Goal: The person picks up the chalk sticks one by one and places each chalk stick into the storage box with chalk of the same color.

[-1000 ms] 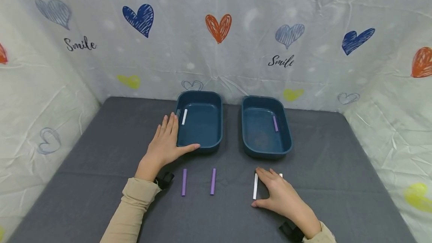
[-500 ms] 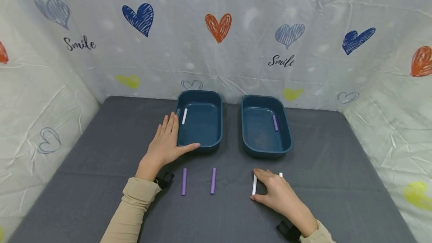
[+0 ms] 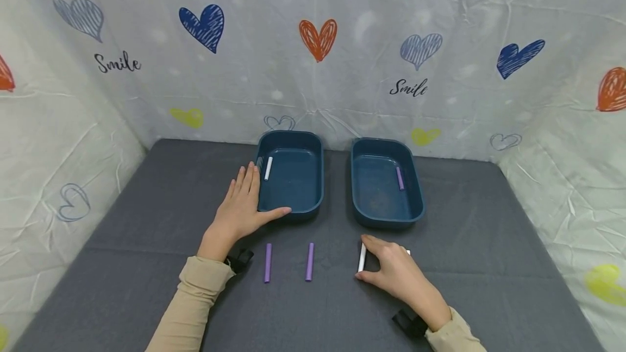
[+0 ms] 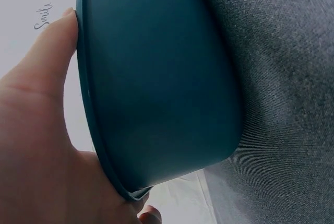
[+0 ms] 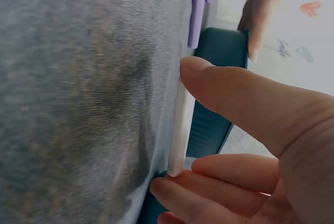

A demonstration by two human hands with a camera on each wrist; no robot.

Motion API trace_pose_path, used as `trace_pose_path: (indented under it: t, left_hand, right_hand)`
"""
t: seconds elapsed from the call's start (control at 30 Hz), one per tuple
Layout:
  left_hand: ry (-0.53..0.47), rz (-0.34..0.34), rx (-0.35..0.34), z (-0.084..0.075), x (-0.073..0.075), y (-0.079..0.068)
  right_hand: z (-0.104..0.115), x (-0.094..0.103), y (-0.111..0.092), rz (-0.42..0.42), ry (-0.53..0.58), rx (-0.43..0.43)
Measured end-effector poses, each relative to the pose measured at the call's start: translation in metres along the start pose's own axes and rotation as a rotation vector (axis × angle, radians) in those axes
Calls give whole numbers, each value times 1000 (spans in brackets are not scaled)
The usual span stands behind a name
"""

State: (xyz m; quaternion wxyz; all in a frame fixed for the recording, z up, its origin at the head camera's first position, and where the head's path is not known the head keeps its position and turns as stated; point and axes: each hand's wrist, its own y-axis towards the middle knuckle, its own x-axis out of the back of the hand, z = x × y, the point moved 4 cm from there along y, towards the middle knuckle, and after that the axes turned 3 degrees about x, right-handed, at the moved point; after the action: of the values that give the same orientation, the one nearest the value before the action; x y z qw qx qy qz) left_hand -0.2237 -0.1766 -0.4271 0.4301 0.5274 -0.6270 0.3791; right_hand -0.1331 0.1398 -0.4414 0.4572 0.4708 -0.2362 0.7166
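My right hand (image 3: pixel 403 268) pinches a white chalk stick (image 3: pixel 362 257) lengthwise, thumb at one end and fingertips at the other. In the right wrist view that chalk stick (image 5: pixel 181 127) appears just off the cloth. A second white chalk (image 3: pixel 408 252) is mostly hidden behind this hand. My left hand (image 3: pixel 238 208) rests against the left blue tray (image 3: pixel 313 208), its fingers straight along the side and its thumb on the front rim. Inside that tray lies a white chalk (image 3: pixel 268 168). The right blue tray (image 3: pixel 388 223) holds a purple chalk (image 3: pixel 400 178).
Two purple chalks, a left one (image 3: pixel 268 263) and a right one (image 3: pixel 310 262), lie on the grey cloth-covered table (image 3: pixel 303 314) before the left tray. A heart-printed curtain (image 3: pixel 362 58) closes off the back and both sides.
My right hand has taken the white chalk in a pinch and shifted it a little left and away from me. The left hand stays at its tray.
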Motion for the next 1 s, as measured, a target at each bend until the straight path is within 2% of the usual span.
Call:
trace_pose_path:
  t: [0.4, 1.0]
  left_hand:
    - [-8, 2, 9, 2, 1, -1]
    - [-1, 5, 3, 1, 0, 0]
  right_hand:
    - [13, 6, 13, -1, 12, -16]
    - [30, 19, 39, -62, 24, 68]
